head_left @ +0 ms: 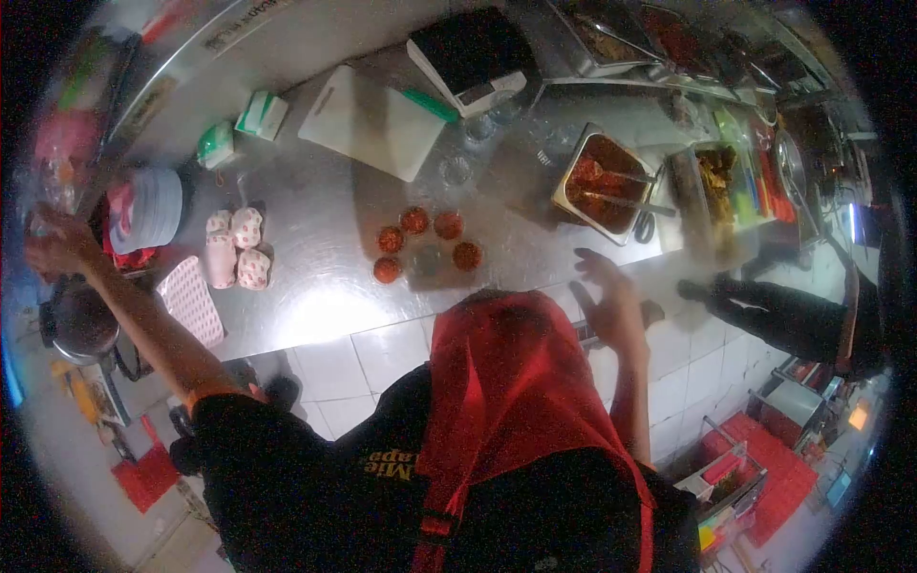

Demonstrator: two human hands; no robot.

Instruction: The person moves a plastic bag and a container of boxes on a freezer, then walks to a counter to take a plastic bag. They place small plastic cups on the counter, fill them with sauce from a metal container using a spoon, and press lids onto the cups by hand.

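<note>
At the far left, my left hand (62,241) reaches out with bent fingers, close to a stack of pale plastic containers (156,208); blur and the dark edge hide whether it holds anything. My right hand (611,304) hovers by the counter's front edge, fingers spread, holding nothing. Between them, several small cups of red sauce (414,221) form an arc on the steel counter (320,248), around a clear cup (426,258). Beyond my right hand stands a metal pan of red sauce (604,181) with long-handled utensils in it.
Several paper-wrapped bundles (252,268) lie left, near patterned paper (191,301). A white cutting board (373,122), green-and-white boxes (262,115) and a black device (475,57) stand at the back. Another person's dark-clothed leg (783,310) is at right.
</note>
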